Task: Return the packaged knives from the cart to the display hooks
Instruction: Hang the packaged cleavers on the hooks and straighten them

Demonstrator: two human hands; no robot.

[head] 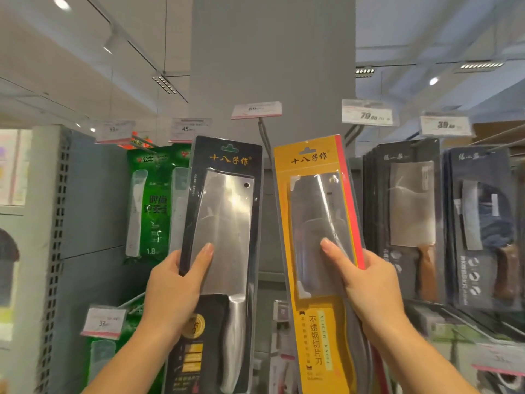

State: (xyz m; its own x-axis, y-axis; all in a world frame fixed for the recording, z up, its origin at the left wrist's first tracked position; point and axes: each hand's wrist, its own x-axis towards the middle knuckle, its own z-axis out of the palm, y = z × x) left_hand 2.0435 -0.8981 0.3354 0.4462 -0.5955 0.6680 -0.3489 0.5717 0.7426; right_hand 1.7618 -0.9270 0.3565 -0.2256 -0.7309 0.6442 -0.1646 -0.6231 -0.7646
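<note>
My left hand [173,288] grips a black-carded packaged cleaver [224,211], held upright with its hang hole at the top. My right hand [366,282] grips a yellow-carded packaged cleaver [312,223], also upright and tilted slightly left. Both packs are raised in front of a grey pillar. Between their tops a bare display hook [264,135] juts out under an 89 price tag [256,109]. Neither pack touches the hook. The cart is out of view.
Green packaged goods [150,203] hang at the left under 33 and 45 tags. Dark packaged cleavers [409,217] hang at the right under a 79 tag [368,112], more under a 39 tag [446,125]. A perforated shelf upright [56,223] stands far left.
</note>
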